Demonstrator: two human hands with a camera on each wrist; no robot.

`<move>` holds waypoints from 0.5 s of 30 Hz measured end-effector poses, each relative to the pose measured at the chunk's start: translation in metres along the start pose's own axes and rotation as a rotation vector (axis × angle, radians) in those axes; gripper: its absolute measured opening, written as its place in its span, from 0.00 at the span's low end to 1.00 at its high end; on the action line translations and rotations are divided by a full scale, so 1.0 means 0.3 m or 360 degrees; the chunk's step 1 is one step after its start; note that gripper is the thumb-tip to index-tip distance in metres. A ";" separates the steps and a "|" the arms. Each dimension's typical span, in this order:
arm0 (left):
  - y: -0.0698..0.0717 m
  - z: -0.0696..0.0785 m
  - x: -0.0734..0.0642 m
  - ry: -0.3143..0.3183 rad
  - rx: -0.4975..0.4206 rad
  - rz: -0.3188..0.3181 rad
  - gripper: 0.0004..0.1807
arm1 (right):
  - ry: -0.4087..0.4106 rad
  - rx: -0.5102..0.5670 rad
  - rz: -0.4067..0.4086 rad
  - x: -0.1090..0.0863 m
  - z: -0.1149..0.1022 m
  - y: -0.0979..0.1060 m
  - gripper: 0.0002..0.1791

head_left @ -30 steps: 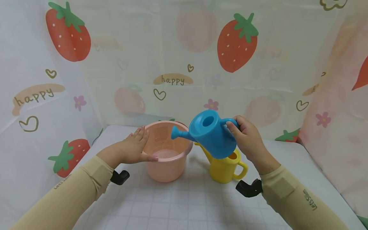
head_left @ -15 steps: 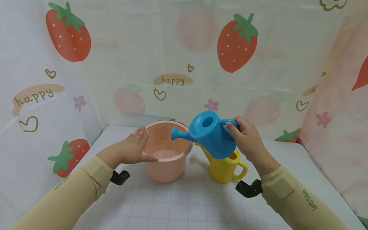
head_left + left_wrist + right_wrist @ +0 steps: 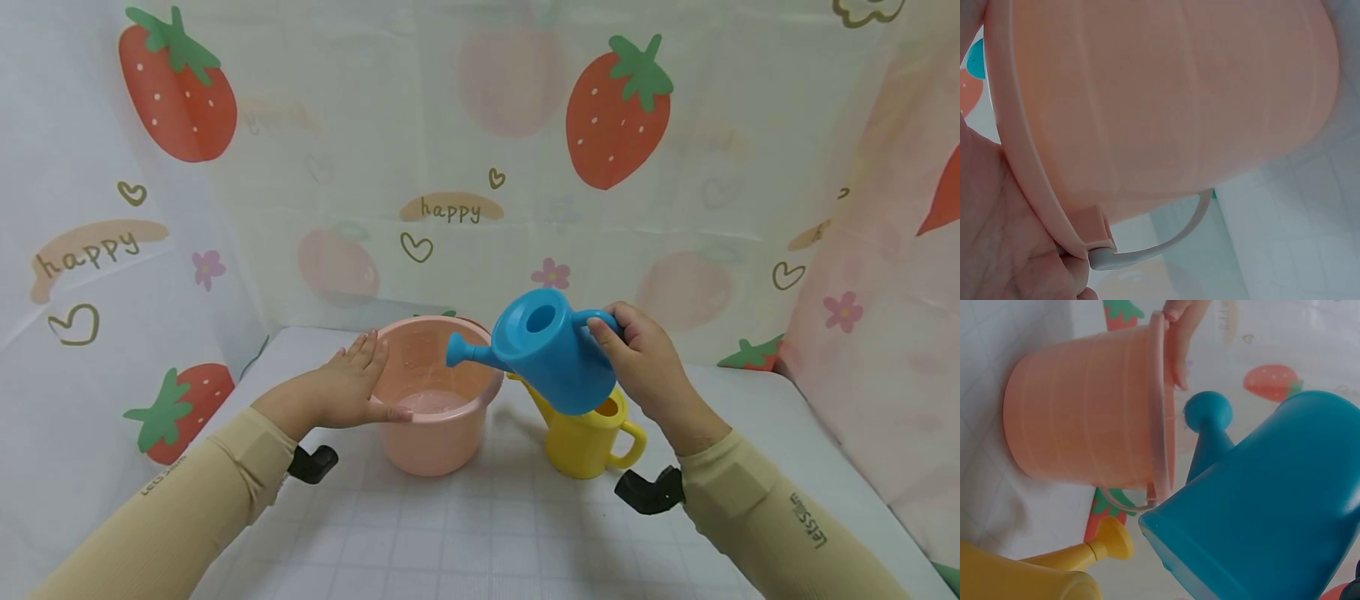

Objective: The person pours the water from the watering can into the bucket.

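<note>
My right hand (image 3: 647, 360) grips the handle of a blue watering can (image 3: 558, 358), thumb on top of the handle. The can is held up and tilted left, its spout head over the opening of a pink bucket (image 3: 431, 446). My left hand (image 3: 348, 385) lies on the bucket's left rim with the fingers straight and the thumb along the near rim. Droplets and shiny ripples show inside the bucket. In the right wrist view the spout head (image 3: 1209, 412) is just beyond the bucket's rim. The left wrist view shows my palm (image 3: 1016, 231) against the rim.
A yellow watering can (image 3: 581, 446) stands on the table right of the bucket, partly hidden behind the blue can. The bucket's grey bail handle (image 3: 1166, 247) hangs down its side. A printed strawberry curtain (image 3: 360, 125) encloses the white gridded table (image 3: 465, 542).
Both hands and the blue watering can stay almost still. The bucket's bottom now looks more rippled and shiny than before.
</note>
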State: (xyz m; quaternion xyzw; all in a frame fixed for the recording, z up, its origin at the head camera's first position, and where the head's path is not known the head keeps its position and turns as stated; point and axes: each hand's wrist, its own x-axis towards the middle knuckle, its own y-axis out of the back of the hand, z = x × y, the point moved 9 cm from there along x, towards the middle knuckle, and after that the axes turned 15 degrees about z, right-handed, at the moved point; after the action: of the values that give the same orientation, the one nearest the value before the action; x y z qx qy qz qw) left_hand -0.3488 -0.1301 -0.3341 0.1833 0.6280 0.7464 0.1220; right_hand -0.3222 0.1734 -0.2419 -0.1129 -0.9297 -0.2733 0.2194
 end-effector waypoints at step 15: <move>-0.002 -0.002 0.001 -0.0001 -0.0001 0.0007 0.67 | 0.0004 -0.0044 0.0013 0.004 0.006 0.000 0.21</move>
State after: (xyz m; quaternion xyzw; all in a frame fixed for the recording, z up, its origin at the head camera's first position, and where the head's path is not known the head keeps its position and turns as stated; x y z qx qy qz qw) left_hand -0.3494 -0.1305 -0.3347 0.1849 0.6273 0.7468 0.1207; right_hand -0.3240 0.1744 -0.2426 -0.1195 -0.9251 -0.2854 0.2200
